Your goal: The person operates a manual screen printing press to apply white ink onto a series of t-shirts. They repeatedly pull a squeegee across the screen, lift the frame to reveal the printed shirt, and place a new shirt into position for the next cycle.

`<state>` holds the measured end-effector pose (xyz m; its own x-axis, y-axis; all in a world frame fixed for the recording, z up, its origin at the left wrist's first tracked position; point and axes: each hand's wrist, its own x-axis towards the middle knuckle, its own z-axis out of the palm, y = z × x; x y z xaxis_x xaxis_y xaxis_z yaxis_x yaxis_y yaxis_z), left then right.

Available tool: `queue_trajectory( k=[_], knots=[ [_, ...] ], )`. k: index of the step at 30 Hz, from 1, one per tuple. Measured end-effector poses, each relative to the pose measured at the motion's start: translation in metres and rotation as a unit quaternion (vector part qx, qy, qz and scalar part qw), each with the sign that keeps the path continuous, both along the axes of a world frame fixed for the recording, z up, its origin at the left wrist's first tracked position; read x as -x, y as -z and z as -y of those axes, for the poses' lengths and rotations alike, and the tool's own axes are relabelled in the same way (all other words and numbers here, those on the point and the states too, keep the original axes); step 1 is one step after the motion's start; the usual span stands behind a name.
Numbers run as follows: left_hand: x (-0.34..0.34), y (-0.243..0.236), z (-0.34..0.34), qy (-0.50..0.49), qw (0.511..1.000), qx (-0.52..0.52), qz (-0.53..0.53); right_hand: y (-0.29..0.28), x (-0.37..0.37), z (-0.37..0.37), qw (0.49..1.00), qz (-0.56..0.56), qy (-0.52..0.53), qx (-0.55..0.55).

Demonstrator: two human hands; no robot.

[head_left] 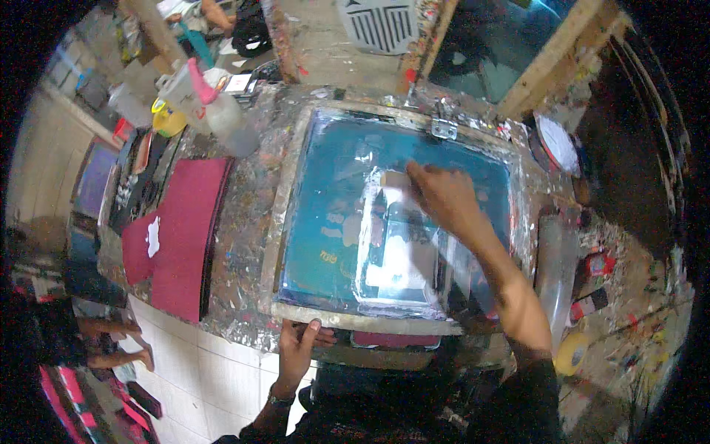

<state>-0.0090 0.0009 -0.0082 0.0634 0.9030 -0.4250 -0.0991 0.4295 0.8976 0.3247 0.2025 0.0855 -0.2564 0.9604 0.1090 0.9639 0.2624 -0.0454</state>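
Note:
A silk-screen printing frame (403, 324) with teal mesh lies on the paint-stained bench. White ink is streaked down the middle of its mesh. My right hand (447, 196) is closed over the far half of the screen and grips a small squeegee (396, 180), of which only a tan edge shows. At the near edge, my left hand (298, 346) pinches the frame's wooden border, thumb on top and fingers partly hidden beneath. A maroon piece (396, 340) peeks out from under that edge.
Maroon sheets (185, 237) with a white print lie left of the screen. Behind them stand a pink-topped spray bottle (229, 122) and a yellow container (168, 118). A metal hinge (444, 129) sits at the frame's far edge. A tape roll (569, 354) is at right.

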Motion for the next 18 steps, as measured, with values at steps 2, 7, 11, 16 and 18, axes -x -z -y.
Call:
queue_trajectory(
  k=[2, 7, 11, 16, 18],
  knots=[
    [-0.005, -0.004, -0.004, 0.013, 1.0, -0.004, -0.005, 0.008, -0.015, -0.022, 1.0, 0.003, -0.002, 0.005],
    [-0.001, 0.001, 0.006, -0.014, 1.0, -0.001, -0.019, 0.028, 0.003, 0.051, 1.0, -0.027, -0.01, 0.001],
    [-0.005, -0.006, 0.007, -0.028, 1.0, 0.002, -0.012, 0.026, 0.032, 0.15, 1.0, -0.018, -0.02, -0.01],
    [-0.014, -0.003, 0.007, -0.039, 0.996, -0.072, 0.023, 0.03, 0.044, 0.211, 0.999, -0.014, -0.038, -0.022],
    [-0.012, 0.006, 0.007, -0.05, 0.993, -0.109, 0.019, 0.023, 0.047, 0.209, 0.998, -0.057, -0.013, 0.01]
  ],
)
